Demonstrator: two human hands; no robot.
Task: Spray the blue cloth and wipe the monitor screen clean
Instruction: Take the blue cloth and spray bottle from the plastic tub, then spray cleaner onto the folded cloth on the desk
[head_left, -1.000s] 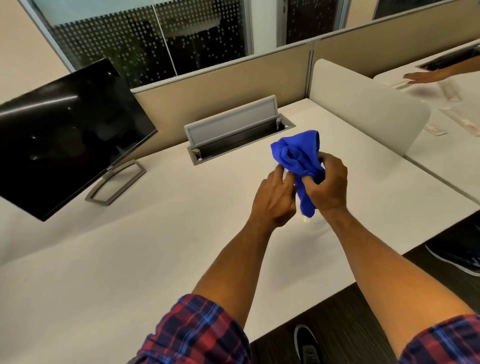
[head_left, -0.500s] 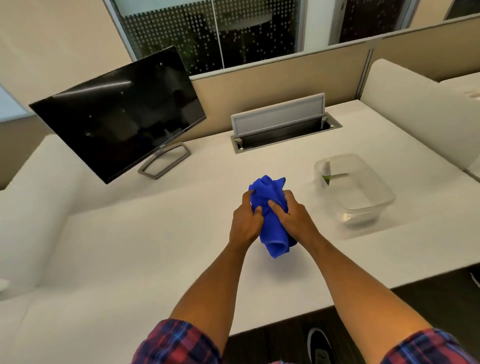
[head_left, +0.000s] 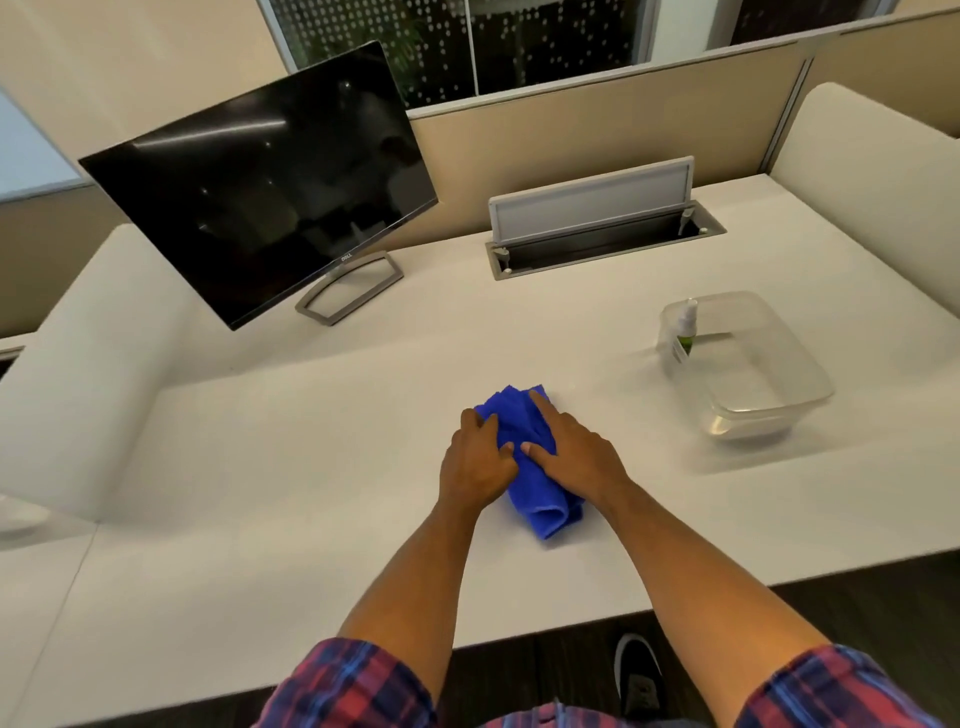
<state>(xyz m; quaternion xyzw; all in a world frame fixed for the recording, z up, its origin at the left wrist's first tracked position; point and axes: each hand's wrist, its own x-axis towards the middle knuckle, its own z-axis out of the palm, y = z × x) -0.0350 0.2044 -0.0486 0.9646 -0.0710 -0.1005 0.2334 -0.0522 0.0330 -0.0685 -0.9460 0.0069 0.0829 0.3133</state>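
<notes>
The blue cloth (head_left: 541, 506) lies bunched on the white desk (head_left: 291, 447), in front of me at the centre. My left hand (head_left: 475, 460) rests on its left side with fingers laid over the fabric. My right hand (head_left: 571, 449) presses flat on its right side, index finger stretched toward the far edge. The black monitor (head_left: 260, 182) stands tilted at the back left, screen dark, on a grey frame stand (head_left: 349, 291). A small spray bottle (head_left: 685, 330) stands upright inside a clear plastic tub (head_left: 769, 395) to the right of the cloth.
A grey cable hatch (head_left: 597, 223) stands with its lid up at the back centre. Beige partitions run behind the desk and a padded divider (head_left: 872, 176) closes the right side. My shoe (head_left: 639, 675) shows below the desk's front edge.
Both hands brought the cloth down from mid-air onto the desk and now lie flatter on it. The view shifted, bringing the tub and bottle into sight.
</notes>
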